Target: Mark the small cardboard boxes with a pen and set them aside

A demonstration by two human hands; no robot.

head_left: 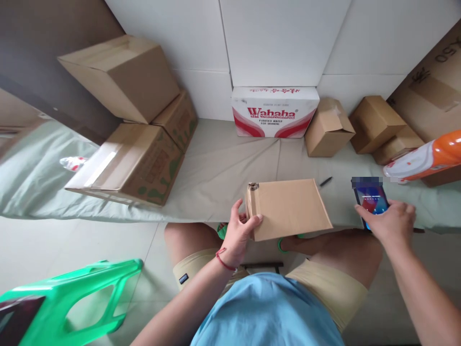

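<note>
My left hand (240,231) grips the left end of a flat brown cardboard box (291,206), thumb on top and fingers round the side. One far corner of that box looks torn or dented. To the right, my right hand (392,222) holds a phone (372,199) by its near end, the thumb lying over the lit screen. The phone is at the front edge of the cloth-covered surface; I cannot tell whether it rests there. A dark pen (326,181) lies between the box and the phone.
A white and red Wahaha carton (275,113) stands against the wall. Stacked cardboard boxes (124,77) are at the left, smaller brown boxes (328,129) at the right. An orange and white bottle-like package (428,156) lies far right. A green stool (118,293) stands lower left.
</note>
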